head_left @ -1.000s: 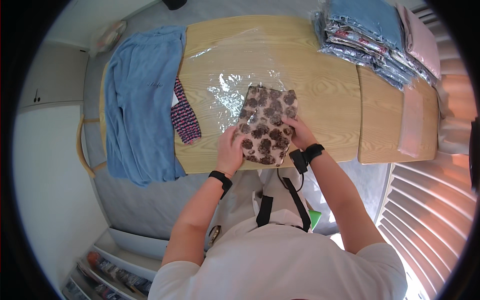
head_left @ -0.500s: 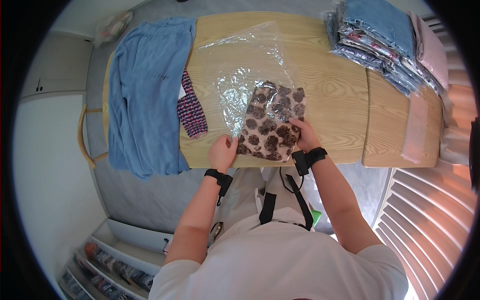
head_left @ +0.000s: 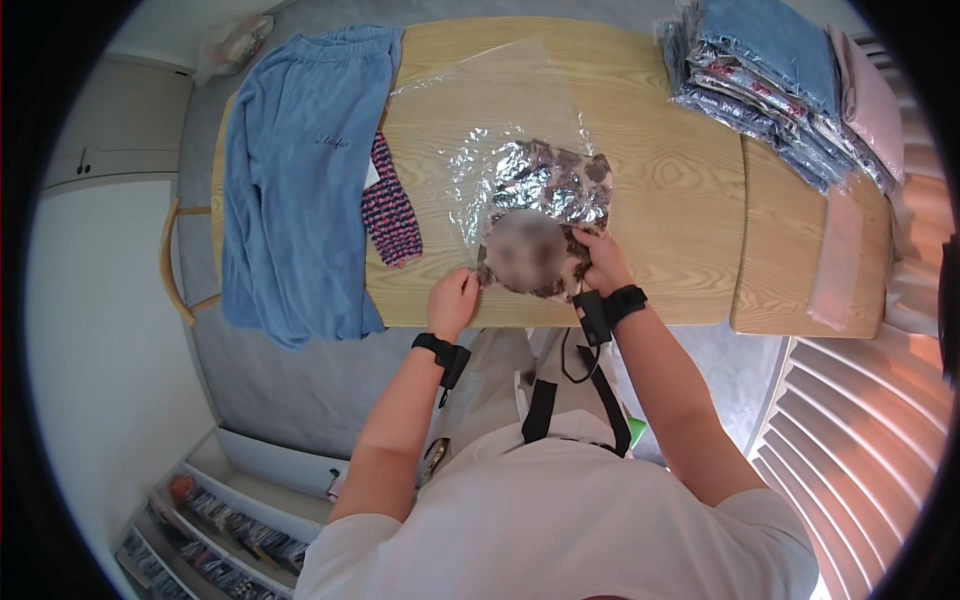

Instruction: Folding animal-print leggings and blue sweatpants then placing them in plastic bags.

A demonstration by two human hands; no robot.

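Note:
A folded brown-and-cream patterned cloth (head_left: pixel 556 212) lies near the front edge of the table, part of it blurred. Shiny film of a clear plastic bag (head_left: pixel 520 95) covers its upper half, and the rest of the bag stretches flat away from me. My right hand (head_left: pixel 604 262) grips the cloth's right edge, thumb on top and fingers underneath. At the lower left corner, my left hand (head_left: pixel 455 300) is closed in a pinch on the bag's edge; the exact hold there is partly hidden.
Blue fleece trousers (head_left: pixel 300 190) are spread over the table's left end, beside a pink-and-navy knitted piece (head_left: pixel 391 210) with a white tag. Bagged folded garments (head_left: pixel 765 70) are stacked at the far right. A strip of clear film (head_left: pixel 838 255) lies on the right table section (head_left: pixel 770 270).
The cloth has slid slightly away from me, and the shiny film now covers more of its upper part. Both hands keep their holds.

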